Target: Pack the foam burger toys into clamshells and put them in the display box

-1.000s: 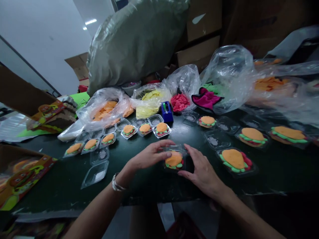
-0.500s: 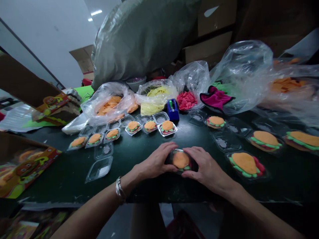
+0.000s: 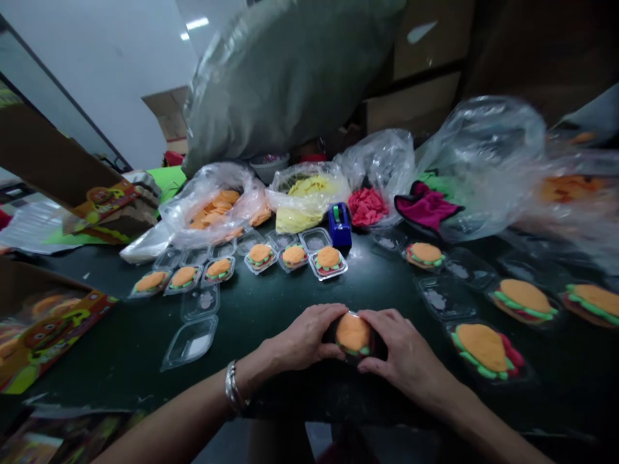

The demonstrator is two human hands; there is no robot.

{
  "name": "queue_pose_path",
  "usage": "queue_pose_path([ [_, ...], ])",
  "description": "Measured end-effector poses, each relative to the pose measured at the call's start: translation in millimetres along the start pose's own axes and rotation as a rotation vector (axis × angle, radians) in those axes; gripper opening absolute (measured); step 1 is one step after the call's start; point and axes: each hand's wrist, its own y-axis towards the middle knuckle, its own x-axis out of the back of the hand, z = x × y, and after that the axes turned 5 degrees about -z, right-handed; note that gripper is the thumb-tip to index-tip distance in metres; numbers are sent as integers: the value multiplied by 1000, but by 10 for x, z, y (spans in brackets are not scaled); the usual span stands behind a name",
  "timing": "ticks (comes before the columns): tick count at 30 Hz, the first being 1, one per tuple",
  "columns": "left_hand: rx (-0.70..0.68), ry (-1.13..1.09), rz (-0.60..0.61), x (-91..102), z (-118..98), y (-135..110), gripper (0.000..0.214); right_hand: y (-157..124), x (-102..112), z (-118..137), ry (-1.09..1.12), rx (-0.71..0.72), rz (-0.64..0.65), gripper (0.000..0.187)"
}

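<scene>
Between my two hands is a toy burger in a clear plastic box [image 3: 353, 334], with an orange bun top and some green below it. My left hand [image 3: 312, 335] is closed on the box's left side, with a silver bracelet at its wrist. On the right side, my right hand [image 3: 399, 338] grips the same box with thumb and fingers. Whether the lid is fully closed I cannot tell. To the right lies a larger toy burger [image 3: 483, 351] in a clear box. Beyond my hands sits another boxed burger [image 3: 328, 259] with its lid open.
Several open boxed burgers [image 3: 184, 277] stand in a row at the left, near an empty clear box [image 3: 189, 341]. Behind are bags of orange pieces [image 3: 217, 209], yellow pieces [image 3: 312, 187] and red pieces [image 3: 367, 206], plus a blue tape dispenser [image 3: 340, 225]. A printed carton [image 3: 58, 328] is at left.
The view has tilted up a little, so the table things sit lower in the picture. Both hands still hold the boxed burger, now nearer the table's front edge.
</scene>
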Motion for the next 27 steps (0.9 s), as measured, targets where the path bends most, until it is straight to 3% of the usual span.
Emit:
queue_pose_path([
  [3, 67, -82, 24, 40, -9, -23, 84, 8, 20, 44, 19, -31, -1, 69],
  [5, 142, -185, -64, 23, -2, -14, 86, 4, 24, 70, 9, -22, -15, 68],
  [8, 328, -269, -234, -53, -8, 81, 65, -40, -15, 73, -12, 8, -61, 68],
  [10, 393, -271, -206, -95, -40, 177, 56, -94, -71, 57, -33, 45, -113, 72],
  [14, 381, -402, -39, -136, -150, 238, 48, -215, -198, 38, -91, 166, -249, 76],
  [18, 330, -715, -133, -235, -253, 22, 45, -322, -200, 64, 83, 221, -307, 68],
  [20, 303, -828, -214, -314, -311, -127, 40, -403, -143, 85, 331, 106, -310, 56],
  [24, 295, -997, -241, -507, -462, -403, 38, -633, -43, 196, 859, -340, -318, 28],
  [27, 261, -1085, -225, -632, -569, -578, 37, -778, -25, 364, 1104, -444, -268, 24],
])
